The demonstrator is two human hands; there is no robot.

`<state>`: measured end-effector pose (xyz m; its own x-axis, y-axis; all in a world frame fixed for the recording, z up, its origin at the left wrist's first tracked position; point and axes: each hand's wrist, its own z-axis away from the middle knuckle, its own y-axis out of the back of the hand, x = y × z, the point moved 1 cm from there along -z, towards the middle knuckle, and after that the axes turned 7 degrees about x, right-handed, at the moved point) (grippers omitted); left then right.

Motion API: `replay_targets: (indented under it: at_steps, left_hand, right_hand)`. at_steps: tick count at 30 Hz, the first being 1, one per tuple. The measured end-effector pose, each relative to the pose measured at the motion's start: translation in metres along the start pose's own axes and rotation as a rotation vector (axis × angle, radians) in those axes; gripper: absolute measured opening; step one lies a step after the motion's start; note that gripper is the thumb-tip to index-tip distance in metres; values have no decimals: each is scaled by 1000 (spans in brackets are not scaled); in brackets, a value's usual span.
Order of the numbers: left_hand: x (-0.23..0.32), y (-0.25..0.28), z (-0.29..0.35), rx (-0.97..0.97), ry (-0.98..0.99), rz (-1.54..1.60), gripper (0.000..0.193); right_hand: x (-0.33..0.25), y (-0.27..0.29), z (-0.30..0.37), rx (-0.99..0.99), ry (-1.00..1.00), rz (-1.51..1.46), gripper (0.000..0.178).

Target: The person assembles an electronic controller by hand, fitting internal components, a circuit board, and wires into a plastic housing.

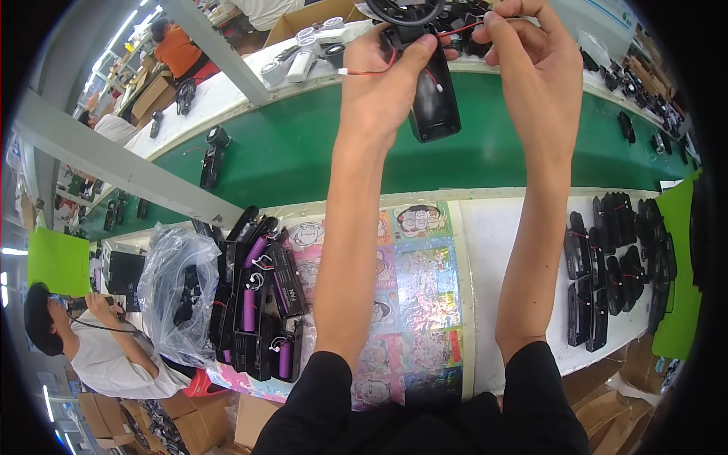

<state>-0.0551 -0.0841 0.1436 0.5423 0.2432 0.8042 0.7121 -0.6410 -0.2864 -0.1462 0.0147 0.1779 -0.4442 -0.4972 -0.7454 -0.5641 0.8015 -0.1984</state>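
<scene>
My left hand [377, 95] is wrapped round a black handheld fan [436, 114], raised above the green belt at the top of the view. The fan's round head is cut off by the upper edge, and its long body points toward me. A red and black wire with a white connector [343, 71] sticks out to the left past my fingers. Another small white connector [439, 87] hangs over the body. To the right, my right hand [537, 68] pinches the end of a red wire [459, 30] running from the fan; its tip is hidden between the fingers.
Black housings with purple battery cells [249, 307] are piled at left beside a clear plastic bag [178, 288]. Several black shells [588, 280] stand at right. The green belt [303, 144] carries more fans. A co-worker [125, 349] sits at left; a grey post [125, 163] crosses the upper left.
</scene>
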Motion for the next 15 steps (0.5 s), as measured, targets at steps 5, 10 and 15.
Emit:
replay_targets:
  at_steps: [5,10,15]
  left_hand:
    - [0,-3,2,16,-38,-200,20]
    - [2,-7,2,52,-40,-89,19]
    - [-4,-1,-2,73,-65,-76,18]
  right_hand:
    - [-25,5,3,-208,-31,257,39]
    - [-29,3,4,-332,257,248,75]
    - [-35,5,4,-315,243,282,78]
